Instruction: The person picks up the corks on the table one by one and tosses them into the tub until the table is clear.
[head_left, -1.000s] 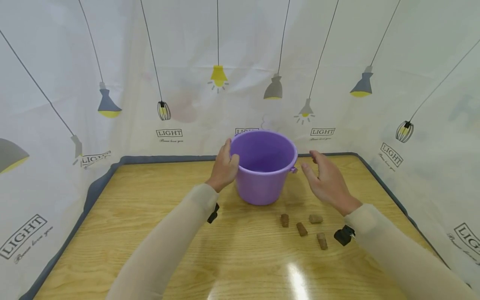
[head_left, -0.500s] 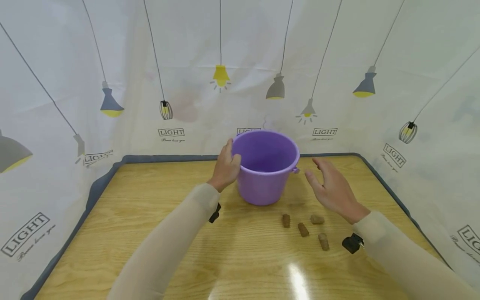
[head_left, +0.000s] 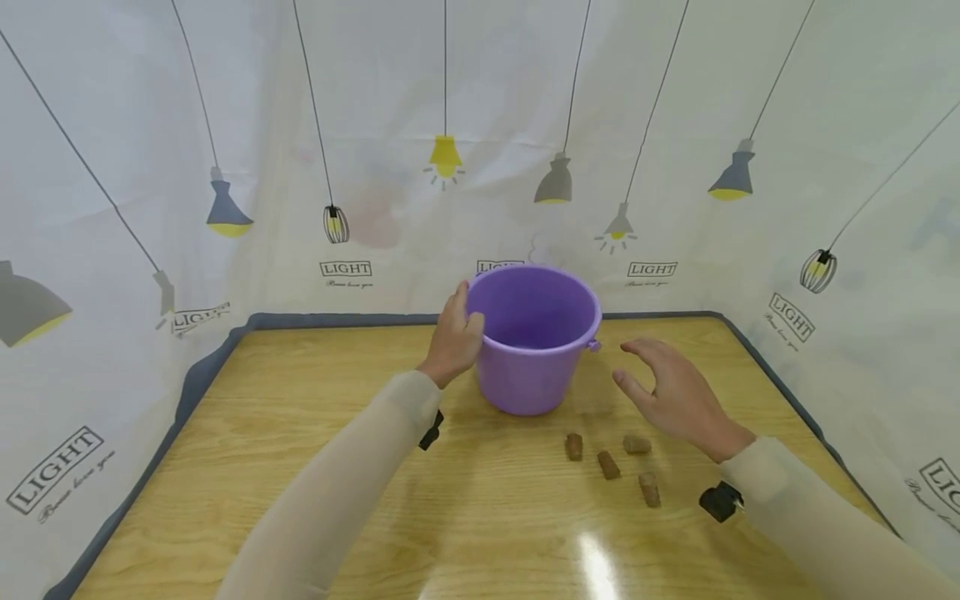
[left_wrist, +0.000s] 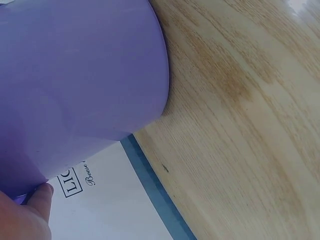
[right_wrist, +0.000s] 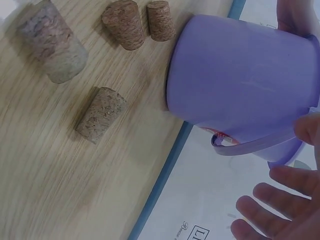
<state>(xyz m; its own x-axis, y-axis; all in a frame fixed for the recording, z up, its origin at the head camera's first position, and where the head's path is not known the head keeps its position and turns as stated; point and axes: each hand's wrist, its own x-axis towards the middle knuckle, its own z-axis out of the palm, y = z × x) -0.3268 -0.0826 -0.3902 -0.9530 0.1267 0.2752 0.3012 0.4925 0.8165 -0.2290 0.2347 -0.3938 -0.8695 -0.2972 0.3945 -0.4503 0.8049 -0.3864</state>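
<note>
Head view shows a purple bucket (head_left: 527, 379) standing upright on the far middle part of a wood-grained tabletop (head_left: 360, 517), its mouth facing up and its inside bare to sight down to part of the floor. The person's left hand (head_left: 453, 340) grasps the bucket by the left side of its rim, the thumb on the near side and the fingers along the outer left edge. To the right, the right hand (head_left: 678, 396) is released, its fingers loosely bent and its thumb apart from them; it hangs above the tabletop just beside the bucket without touching it. Near of the bucket and toward the right lie four corks (head_left: 608, 465), close together but apart from one another, all on their sides or tilted as far as can be told. In the right wrist view a purple handle (right_wrist: 260, 145) runs along the bucket's outer wall on the side toward the right hand. Pale sleeves (head_left: 337, 492) cover both forearms, with a small black device (head_left: 722, 502) at each wrist. Behind, a white sheet (head_left: 405, 225) printed with hanging lamps and the word LIGHT borders the tabletop with a dark blue edge (head_left: 337, 320).
</note>
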